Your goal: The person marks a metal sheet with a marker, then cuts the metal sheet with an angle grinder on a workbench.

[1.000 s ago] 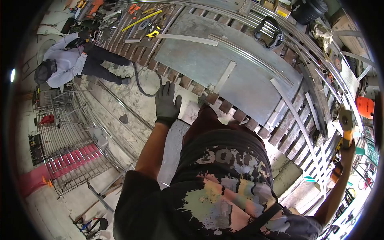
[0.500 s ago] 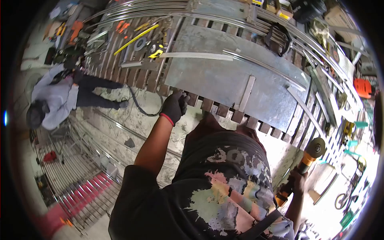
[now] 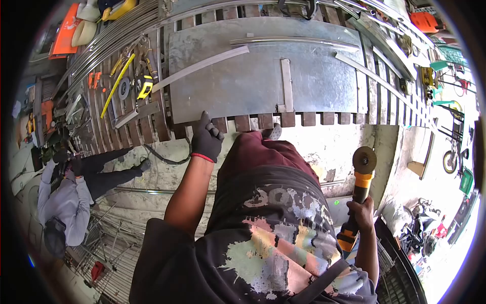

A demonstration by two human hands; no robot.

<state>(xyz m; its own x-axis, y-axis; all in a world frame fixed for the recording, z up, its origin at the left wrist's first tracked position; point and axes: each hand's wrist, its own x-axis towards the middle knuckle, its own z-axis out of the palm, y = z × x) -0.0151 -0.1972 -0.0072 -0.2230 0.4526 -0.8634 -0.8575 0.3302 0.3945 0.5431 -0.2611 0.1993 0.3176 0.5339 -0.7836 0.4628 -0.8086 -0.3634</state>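
Slatted bench [image 3: 286,119], one metal sheet [image 3: 223,91]; left hand [image 3: 206,141], fingers half-open; right hand [image 3: 362,215], fingers round one grinder [image 3: 361,187].

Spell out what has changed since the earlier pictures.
The left hand, in a dark grey glove, has moved from over the floor to the near edge of the large grey metal sheet, index finger extended. The right hand has brought the yellow-and-black angle grinder in closer to the body, still gripping it. The short flat metal bar stays on the sheet.
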